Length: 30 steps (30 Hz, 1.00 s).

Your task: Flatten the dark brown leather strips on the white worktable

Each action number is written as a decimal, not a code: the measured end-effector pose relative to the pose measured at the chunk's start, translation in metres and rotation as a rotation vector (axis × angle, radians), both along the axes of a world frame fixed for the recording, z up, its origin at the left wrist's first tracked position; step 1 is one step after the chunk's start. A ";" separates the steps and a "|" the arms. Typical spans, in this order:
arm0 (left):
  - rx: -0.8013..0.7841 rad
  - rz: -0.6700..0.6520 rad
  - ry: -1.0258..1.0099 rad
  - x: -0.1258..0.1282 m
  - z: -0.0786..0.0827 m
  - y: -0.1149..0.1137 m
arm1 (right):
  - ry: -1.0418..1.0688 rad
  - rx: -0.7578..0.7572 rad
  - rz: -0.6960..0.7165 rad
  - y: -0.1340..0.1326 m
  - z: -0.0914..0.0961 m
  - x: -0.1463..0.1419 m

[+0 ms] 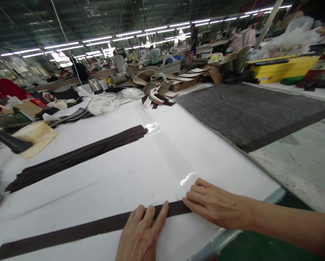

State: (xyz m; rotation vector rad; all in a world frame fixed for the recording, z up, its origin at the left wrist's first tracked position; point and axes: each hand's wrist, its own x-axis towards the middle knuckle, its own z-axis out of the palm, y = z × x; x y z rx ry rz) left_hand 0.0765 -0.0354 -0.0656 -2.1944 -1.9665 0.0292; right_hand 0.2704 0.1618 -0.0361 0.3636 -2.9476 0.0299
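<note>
A long dark brown strip lies flat along the near edge of the white table. My left hand rests on it with fingers stretched flat, pressing it down. My right hand lies at the strip's right end, fingers extended and together, fingertips touching the end. A band of clear tape runs across the table from the right hand toward the far side. A stack of similar dark strips lies further back, to the left.
A grey textured mat with a dark border lies to the right. Beige bags and leather pieces pile at the back, a yellow box far right. A hammer on tan paper sits at left. Other people work at distant tables.
</note>
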 end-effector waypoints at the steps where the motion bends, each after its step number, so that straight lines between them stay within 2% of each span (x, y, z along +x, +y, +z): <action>1: 0.007 -0.002 0.013 0.001 0.000 0.001 | 0.004 0.001 -0.002 0.001 0.001 0.002; 10: 0.057 -0.018 0.106 0.010 0.000 0.009 | -0.040 0.009 -0.035 0.006 0.000 0.019; 16: 0.097 -0.051 0.177 0.011 -0.006 0.009 | -0.051 -0.034 -0.078 0.012 0.004 0.032; 24: 0.132 -0.045 0.185 0.012 -0.010 0.009 | 0.099 -0.281 -0.322 0.015 -0.007 0.037; 30: 0.147 -0.042 0.181 0.012 -0.011 0.009 | -0.035 -0.208 -0.234 -0.003 -0.001 0.021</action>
